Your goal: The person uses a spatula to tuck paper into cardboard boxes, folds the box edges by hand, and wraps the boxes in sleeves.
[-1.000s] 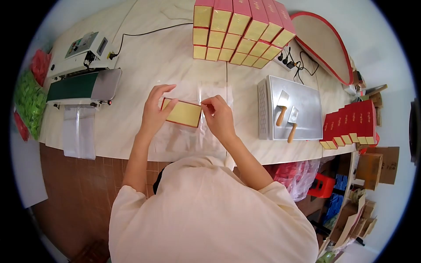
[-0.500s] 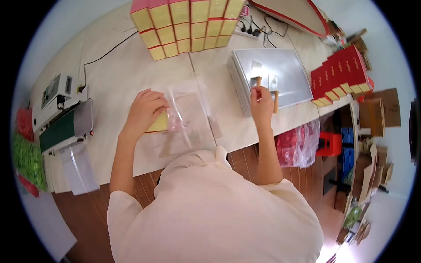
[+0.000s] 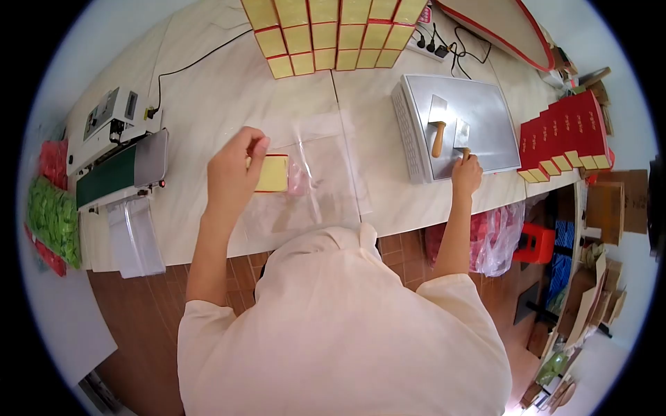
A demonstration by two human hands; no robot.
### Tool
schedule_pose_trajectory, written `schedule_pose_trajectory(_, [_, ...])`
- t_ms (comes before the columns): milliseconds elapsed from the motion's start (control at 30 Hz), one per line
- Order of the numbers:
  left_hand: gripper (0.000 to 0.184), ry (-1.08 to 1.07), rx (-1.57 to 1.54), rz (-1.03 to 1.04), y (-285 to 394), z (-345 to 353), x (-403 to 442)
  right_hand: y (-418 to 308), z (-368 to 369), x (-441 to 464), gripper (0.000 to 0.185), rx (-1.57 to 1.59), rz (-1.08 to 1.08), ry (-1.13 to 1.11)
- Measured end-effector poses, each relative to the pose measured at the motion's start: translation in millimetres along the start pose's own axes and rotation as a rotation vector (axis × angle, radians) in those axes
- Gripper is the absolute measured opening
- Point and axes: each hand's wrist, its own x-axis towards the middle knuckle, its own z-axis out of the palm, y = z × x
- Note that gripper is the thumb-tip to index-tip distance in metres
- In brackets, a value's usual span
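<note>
On a metal-topped box (image 3: 488, 97) to the right, my right hand (image 3: 467, 175) is closed round the wooden handle of a scraper (image 3: 462, 132), its flat metal blade against the top. A second scraper (image 3: 438, 132) lies beside it, its handle free. Over the table at the left, my left hand (image 3: 234, 166) has its fingers curled in and its thumb close to them; what they hold, if anything, is hidden. Just right of that hand lies a pale-yellow box with red edges (image 3: 272, 173), partly covered by it. Clear plastic film (image 3: 320, 187) spreads around this box, with a pinkish piece beside it.
Stacked yellow-and-red boxes (image 3: 326, 38) stand at the back. Red boxes (image 3: 562, 135) are piled at the right, near a power strip (image 3: 427, 48) with cables. A machine with a green belt (image 3: 107, 184) stands at the left, beside hanging clear bags (image 3: 137, 239).
My right hand has left the first scraper's handle and now grips the second one. My left hand has drawn back, showing more of the yellow box. The whole view has shifted.
</note>
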Motion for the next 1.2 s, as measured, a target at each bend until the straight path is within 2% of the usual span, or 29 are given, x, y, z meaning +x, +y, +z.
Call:
schedule_pose_trajectory(167, [0.028, -0.017, 0.116, -0.067, 5, 17, -22, -3, 2, 14, 0.033, 0.128, 0.144, -0.167])
schedule_pose_trajectory(233, [0.026, -0.083, 0.147, -0.146, 9, 22, -27, -4, -8, 7, 0.036, 0.371, 0.125, -0.051])
schedule_pose_trajectory(367, [0.024, -0.092, 0.223, -0.16, 14, 31, -31, -38, -61, -26, 0.034, 0.573, 0.083, 0.009])
schedule_pose_trajectory(500, [0.018, -0.055, 0.176, -0.162, 8, 37, -35, -80, -110, -68, 0.028, 0.806, -0.286, -0.399])
schedule_pose_trajectory(567, [0.016, -0.014, 0.16, -0.137, 4, 37, -35, -95, -114, -88, 0.023, 0.921, -0.486, -0.516])
schedule_pose_trajectory(767, [0.014, -0.009, 0.222, -0.157, -15, 26, -39, -143, -159, -109, 0.02, 0.857, -0.916, -0.605])
schedule_pose_trajectory(1167, [0.013, -0.083, 0.217, -0.209, -28, 24, -36, -166, -166, -96, 0.018, 0.8, -1.108, -0.592])
schedule_pose_trajectory(1200, [0.014, -0.057, 0.204, -0.125, -29, 25, -34, -167, -168, -97, 0.018, 0.795, -1.117, -0.598])
